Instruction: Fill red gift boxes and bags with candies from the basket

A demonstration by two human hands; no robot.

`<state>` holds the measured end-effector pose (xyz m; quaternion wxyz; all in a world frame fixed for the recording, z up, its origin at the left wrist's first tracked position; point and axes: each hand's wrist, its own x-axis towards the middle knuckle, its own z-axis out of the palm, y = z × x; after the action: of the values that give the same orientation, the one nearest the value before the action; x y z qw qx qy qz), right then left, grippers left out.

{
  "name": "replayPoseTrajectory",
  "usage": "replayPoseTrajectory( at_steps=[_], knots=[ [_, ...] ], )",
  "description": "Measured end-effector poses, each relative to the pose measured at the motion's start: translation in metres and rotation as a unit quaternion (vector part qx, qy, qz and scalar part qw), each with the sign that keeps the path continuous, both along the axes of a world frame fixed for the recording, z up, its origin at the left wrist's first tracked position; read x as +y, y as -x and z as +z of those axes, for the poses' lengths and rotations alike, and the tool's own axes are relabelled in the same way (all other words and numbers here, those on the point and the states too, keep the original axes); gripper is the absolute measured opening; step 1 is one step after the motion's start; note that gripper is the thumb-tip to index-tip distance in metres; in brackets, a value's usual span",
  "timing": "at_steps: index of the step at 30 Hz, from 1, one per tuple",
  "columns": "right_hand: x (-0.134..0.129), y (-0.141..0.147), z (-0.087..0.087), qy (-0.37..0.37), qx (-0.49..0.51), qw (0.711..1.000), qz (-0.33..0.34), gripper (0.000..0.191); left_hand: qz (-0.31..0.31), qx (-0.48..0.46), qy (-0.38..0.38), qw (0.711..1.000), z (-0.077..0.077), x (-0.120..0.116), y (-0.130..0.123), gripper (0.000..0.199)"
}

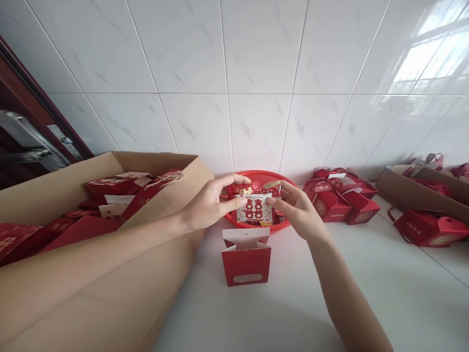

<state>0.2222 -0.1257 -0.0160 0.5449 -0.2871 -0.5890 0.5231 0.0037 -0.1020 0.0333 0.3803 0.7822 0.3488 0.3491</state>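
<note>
Both hands hold a bundle of wrapped candies over a red plastic basket (256, 174). At the front of the bundle is a white packet (253, 209) with red double characters. My left hand (214, 201) grips its left side, thumb on the front and fingers behind red wrappers. On the right side my right hand (297, 208) pinches it the same way, beside a gold-wrapped piece (271, 185). Just in front of the basket, a small red box (246, 266) stands upright with its white-lined top open. Its inside is mostly hidden.
A large cardboard box (161, 274) with red boxes and bags fills the left. Several closed red gift boxes (331, 208) sit right of the basket. Another red box (432, 229) lies by a cardboard carton (414, 188) at the far right. A tiled wall (260, 117) rises behind.
</note>
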Motion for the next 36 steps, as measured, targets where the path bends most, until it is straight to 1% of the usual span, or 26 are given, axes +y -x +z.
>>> replayPoseTrajectory(
  at_steps=[3, 5, 10, 12, 14, 17, 20, 25, 28, 30, 32, 34, 35, 36],
  knots=[
    [0.000, -0.004, -0.001, 0.004, 0.006, 0.999, -0.039, 0.020, 0.021, -0.016, 0.010, 1.000, 0.002, 0.001, 0.001, 0.038],
    [0.000, -0.007, -0.002, 0.005, -0.001, 0.998, -0.066, 0.020, 0.045, -0.024, 0.016, 0.999, 0.002, 0.003, 0.002, 0.040],
    [-0.003, -0.016, 0.000, -0.020, -0.050, 0.994, -0.100, 0.020, 0.096, -0.009, 0.009, 0.995, 0.002, 0.007, 0.004, 0.043],
    [-0.007, -0.018, 0.001, -0.034, -0.068, 0.993, -0.087, 0.017, 0.129, 0.008, -0.010, 0.992, 0.001, 0.009, 0.005, 0.039],
    [-0.010, -0.016, 0.001, -0.047, -0.082, 0.995, -0.039, 0.015, 0.163, 0.018, -0.036, 0.986, -0.001, 0.013, 0.007, 0.035],
    [-0.015, -0.005, -0.001, -0.057, -0.115, 0.992, 0.012, 0.011, 0.180, 0.003, -0.062, 0.982, -0.005, 0.019, 0.009, 0.032],
    [-0.019, 0.010, -0.005, -0.066, -0.183, 0.981, 0.015, 0.008, 0.171, -0.003, -0.054, 0.984, -0.006, 0.021, 0.009, 0.033],
    [-0.023, 0.026, -0.011, -0.107, -0.257, 0.960, -0.013, 0.008, 0.148, 0.003, -0.040, 0.988, -0.007, 0.016, 0.006, 0.034],
    [-0.024, 0.026, -0.011, -0.127, -0.277, 0.952, -0.038, 0.005, 0.140, 0.014, -0.050, 0.989, -0.006, 0.013, 0.006, 0.032],
    [-0.023, 0.024, -0.010, -0.121, -0.245, 0.959, -0.076, 0.006, 0.127, 0.011, -0.049, 0.991, -0.005, 0.011, 0.006, 0.033],
    [-0.021, 0.022, -0.008, -0.124, -0.181, 0.962, -0.162, 0.014, 0.095, -0.009, -0.034, 0.995, -0.005, 0.010, 0.006, 0.035],
    [-0.019, 0.020, -0.007, -0.135, -0.126, 0.949, -0.255, 0.020, 0.053, -0.031, -0.018, 0.998, -0.005, 0.008, 0.005, 0.036],
    [-0.018, 0.018, -0.007, -0.135, -0.111, 0.943, -0.284, 0.024, 0.033, -0.037, -0.013, 0.999, -0.005, 0.007, 0.004, 0.036],
    [-0.017, 0.017, -0.007, -0.129, -0.108, 0.940, -0.296, 0.032, 0.016, -0.040, -0.010, 0.999, -0.005, 0.007, 0.004, 0.036]
  ],
)
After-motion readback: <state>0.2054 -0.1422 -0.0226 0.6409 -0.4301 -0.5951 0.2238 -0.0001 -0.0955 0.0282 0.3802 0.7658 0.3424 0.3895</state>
